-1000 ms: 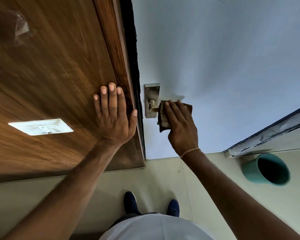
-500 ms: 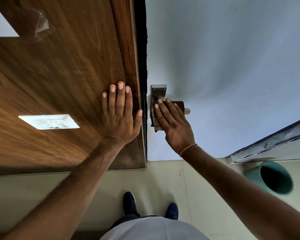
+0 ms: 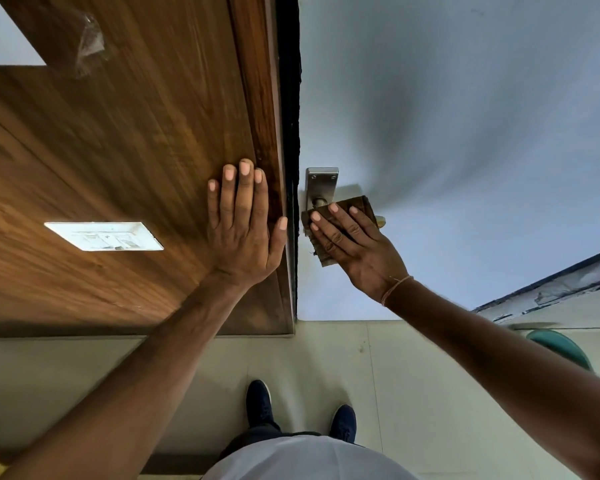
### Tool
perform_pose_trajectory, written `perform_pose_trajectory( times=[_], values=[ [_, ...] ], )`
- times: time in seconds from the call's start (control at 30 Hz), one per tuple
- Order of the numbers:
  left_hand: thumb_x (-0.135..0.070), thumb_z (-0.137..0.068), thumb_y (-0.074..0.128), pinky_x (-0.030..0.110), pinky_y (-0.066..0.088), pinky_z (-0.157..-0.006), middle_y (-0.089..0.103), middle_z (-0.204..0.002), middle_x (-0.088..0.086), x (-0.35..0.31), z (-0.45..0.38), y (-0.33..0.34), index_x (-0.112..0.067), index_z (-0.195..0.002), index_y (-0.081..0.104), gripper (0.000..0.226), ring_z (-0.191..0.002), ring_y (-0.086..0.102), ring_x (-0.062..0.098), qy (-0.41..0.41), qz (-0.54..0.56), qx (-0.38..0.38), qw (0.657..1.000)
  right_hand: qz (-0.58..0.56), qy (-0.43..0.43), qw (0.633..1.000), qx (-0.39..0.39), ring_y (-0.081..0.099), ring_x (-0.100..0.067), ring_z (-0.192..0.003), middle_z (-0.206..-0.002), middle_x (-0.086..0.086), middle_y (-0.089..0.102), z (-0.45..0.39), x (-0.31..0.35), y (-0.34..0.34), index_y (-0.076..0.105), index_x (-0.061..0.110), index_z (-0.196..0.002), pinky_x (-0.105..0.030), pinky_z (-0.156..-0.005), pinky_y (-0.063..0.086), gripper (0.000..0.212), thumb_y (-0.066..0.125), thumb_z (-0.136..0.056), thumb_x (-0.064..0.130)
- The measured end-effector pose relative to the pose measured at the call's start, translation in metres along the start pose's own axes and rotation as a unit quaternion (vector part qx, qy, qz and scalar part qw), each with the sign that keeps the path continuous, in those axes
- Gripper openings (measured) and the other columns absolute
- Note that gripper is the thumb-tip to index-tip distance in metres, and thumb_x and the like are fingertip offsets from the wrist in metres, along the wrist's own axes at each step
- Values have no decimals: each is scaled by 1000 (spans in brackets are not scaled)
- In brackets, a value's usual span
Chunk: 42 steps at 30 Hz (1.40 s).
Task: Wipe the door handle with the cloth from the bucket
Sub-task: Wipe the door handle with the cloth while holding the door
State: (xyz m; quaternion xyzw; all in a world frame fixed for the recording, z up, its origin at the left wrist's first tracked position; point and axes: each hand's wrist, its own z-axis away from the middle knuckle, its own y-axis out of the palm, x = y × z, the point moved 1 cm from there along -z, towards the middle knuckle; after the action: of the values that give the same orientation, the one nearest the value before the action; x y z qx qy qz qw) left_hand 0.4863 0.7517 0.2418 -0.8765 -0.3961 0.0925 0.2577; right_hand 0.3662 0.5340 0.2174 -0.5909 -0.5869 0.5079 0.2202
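A metal door handle with a steel backplate is fixed to the pale blue door. My right hand presses a brown cloth over the lever, so only the lever's brass tip pokes out to the right. My left hand lies flat with fingers spread on the wooden panel beside the door edge. It holds nothing. The green bucket stands on the floor at the right, partly hidden behind my right forearm.
A white switch plate is set in the wooden panel to the left. A dark gap runs between panel and door. My dark shoes stand on the cream tiled floor. A chipped sill runs along the right.
My right hand has slid the cloth along the handle, first left toward the backplate, then slightly back right. The view has shifted, hiding more of the bucket. My left hand stays flat on the wood.
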Motion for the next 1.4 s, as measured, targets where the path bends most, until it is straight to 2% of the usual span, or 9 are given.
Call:
perform_pose_trajectory(
  times=[0.2, 0.47, 0.63, 0.8, 1.07, 1.2, 1.3, 1.33, 1.4],
  values=[
    [-39, -100, 52, 55, 18, -133, 29, -167, 23, -2, -1, -1, -2, -167, 17, 84, -166, 5, 30, -4, -5, -13, 1000, 38, -97, 994, -18, 27, -34, -159, -174, -7, 25, -4, -17, 4, 26, 13, -166, -51, -127, 32, 60, 42, -109, 6],
    [-39, -102, 50, 55, 20, -132, 32, -167, 24, -2, -1, -3, -1, -166, 20, 80, -165, 10, 32, -5, -7, -9, 1000, 56, -146, 988, -7, 21, -31, -161, -176, -7, 18, 0, -25, 8, 28, 11, -165, -46, -129, 29, 62, 44, -107, 0],
    [-38, -102, 52, 57, 23, -131, 34, -167, 23, -3, -1, -5, -1, -165, 22, 80, -158, 28, 42, 2, -16, -1, 1000, 56, -140, 989, -15, 26, -30, -160, -175, -7, 21, 13, -35, 5, 22, 8, -166, -46, -128, 31, 59, 34, -108, 1],
    [-38, -101, 51, 57, 20, -132, 28, -168, 24, -8, -2, -5, 0, -166, 18, 82, -164, 13, 35, -17, -13, 4, 1000, 52, -120, 991, -24, 28, -31, -159, -174, -7, 25, 12, -26, 5, 28, 8, -165, -46, -128, 32, 57, 34, -108, 3],
    [-38, -103, 48, 56, 19, -132, 36, -165, 28, -10, -3, -8, -1, -166, 15, 81, -157, 26, 44, -15, -8, 13, 1000, 54, -87, 995, -18, 30, -33, -158, -172, -8, 29, 50, -50, 8, 32, 8, -163, -50, -128, 30, 58, 41, -106, 4],
    [-39, -104, 46, 56, 20, -132, 33, -167, 26, -9, -2, -8, -2, -166, 15, 79, -157, 28, 43, -13, -7, 15, 1000, -30, 24, 999, -9, 30, -38, -158, -169, -8, 35, 67, -38, 9, 39, 6, -160, -54, -127, 32, 58, 23, -105, -4],
    [-40, -105, 45, 56, 19, -132, 35, -166, 28, -9, -2, -8, -1, -166, 15, 79, -160, 24, 42, -15, -8, 13, 1000, -141, 186, 972, 6, 27, -39, -159, -170, -11, 34, 84, -9, 12, 39, 3, -159, -53, -125, 35, 81, 33, -81, -19],
    [-40, -104, 45, 56, 18, -133, 36, -166, 29, -9, -2, -7, -1, -166, 14, 79, -162, 19, 39, -18, -9, 12, 1000, -208, 277, 938, 15, 27, -36, -159, -170, -10, 33, 86, 7, 13, 38, 5, -161, -51, -125, 36, 87, 37, -78, -20],
    [-39, -103, 46, 55, 16, -133, 36, -165, 29, -10, -3, -6, 0, -166, 15, 80, -166, 6, 32, -24, -11, 7, 1000, -384, 474, 792, -15, 43, -27, -153, -163, -7, 47, 79, 40, 14, 43, 15, -160, -46, -121, 42, 83, 41, -85, -20]
  ],
)
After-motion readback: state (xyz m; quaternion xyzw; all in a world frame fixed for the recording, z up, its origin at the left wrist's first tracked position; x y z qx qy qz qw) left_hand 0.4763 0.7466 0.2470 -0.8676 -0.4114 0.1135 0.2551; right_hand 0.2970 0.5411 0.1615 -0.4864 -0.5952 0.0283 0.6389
